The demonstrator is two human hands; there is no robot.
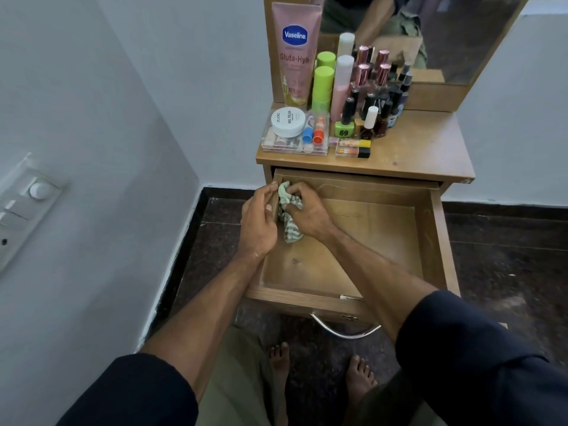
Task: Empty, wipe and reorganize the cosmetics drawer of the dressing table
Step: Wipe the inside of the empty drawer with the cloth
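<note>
The wooden drawer [436,241] of the dressing table is pulled out and nothing lies on its bare floor. A crumpled green-and-white striped cloth [290,229] hangs against the drawer's left inner wall. My right hand [307,209] grips the cloth's upper part near the back left corner. My left hand [259,221] curls over the top edge of the left wall, its fingertips touching the cloth. On the tabletop [415,149] stand the cosmetics: a pink Vaseline tube [295,53], green and pink bottles, and several nail polish bottles [372,115].
A clear tray [295,142] with a white jar and lip balms sits at the tabletop's left front. A mirror [430,35] rises behind. A metal handle [344,332] curves under the drawer front. The wall with a switch plate [27,207] is on the left. My bare feet stand on dark floor.
</note>
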